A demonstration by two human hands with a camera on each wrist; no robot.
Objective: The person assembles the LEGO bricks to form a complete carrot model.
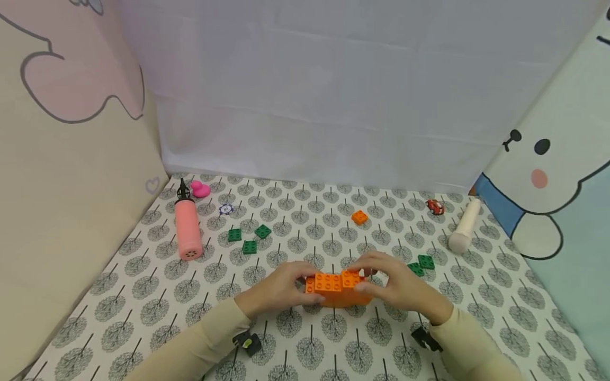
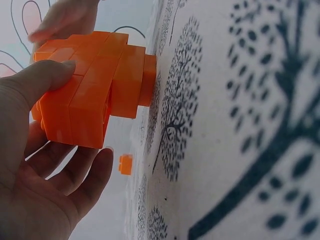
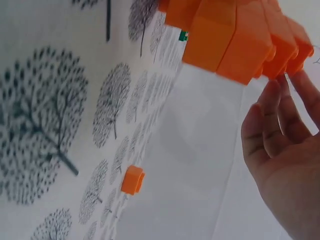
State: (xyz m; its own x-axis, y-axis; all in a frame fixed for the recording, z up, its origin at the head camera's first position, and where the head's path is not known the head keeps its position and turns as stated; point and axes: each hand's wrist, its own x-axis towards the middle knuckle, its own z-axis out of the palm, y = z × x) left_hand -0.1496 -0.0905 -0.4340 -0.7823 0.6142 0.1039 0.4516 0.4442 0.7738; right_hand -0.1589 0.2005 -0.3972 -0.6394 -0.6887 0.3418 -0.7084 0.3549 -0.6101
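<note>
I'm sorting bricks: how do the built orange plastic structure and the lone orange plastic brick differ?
The built orange plastic structure joins several bricks; the lone orange plastic brick looks single. The structure is larger than the lone brick. The left hand and right hand touch the structure, not the lone brick. Both have studs.

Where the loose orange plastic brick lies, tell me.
In the head view, the loose orange plastic brick lies right of centre, beyond the joined orange plastic bricks between the left hand and right hand, and left of the red toy car.
</note>
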